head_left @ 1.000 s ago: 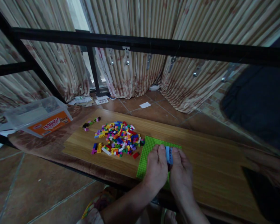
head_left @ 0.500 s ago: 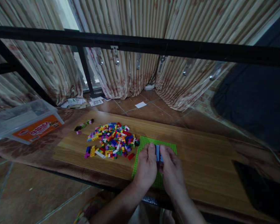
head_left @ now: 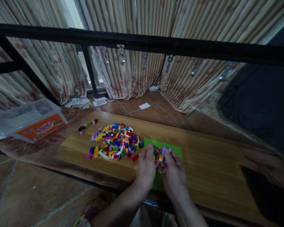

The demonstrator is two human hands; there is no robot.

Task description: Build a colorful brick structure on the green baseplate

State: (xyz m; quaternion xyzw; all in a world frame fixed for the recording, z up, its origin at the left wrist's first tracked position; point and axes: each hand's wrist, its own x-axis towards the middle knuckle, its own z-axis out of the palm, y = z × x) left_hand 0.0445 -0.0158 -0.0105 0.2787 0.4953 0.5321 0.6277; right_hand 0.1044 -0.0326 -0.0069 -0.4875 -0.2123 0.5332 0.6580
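Observation:
My left hand (head_left: 146,168) and my right hand (head_left: 173,176) are close together over a green studded baseplate (head_left: 163,148), hiding most of it. Between the fingers are small plastic bricks: a slim green brick (head_left: 154,151) at my left fingertips, and a light blue brick (head_left: 164,154) at my right fingertips. A few orange and yellow bricks (head_left: 160,158) sit between them. To the left of my hands, a heap of multicoloured bricks (head_left: 115,142) lies on a wooden board (head_left: 208,170).
A short row of loose bricks (head_left: 87,125) lies beyond the heap. A clear plastic box with an orange label (head_left: 29,121) stands at the left on patterned cloth. A black metal rail (head_left: 142,42) runs across the view ahead. A dark flat object (head_left: 262,197) lies at the right.
The bricks between my hands now look like a tilted, mixed clump, with green and orange showing beside the blue. My fingers have drawn closer around them, and the view has shifted slightly.

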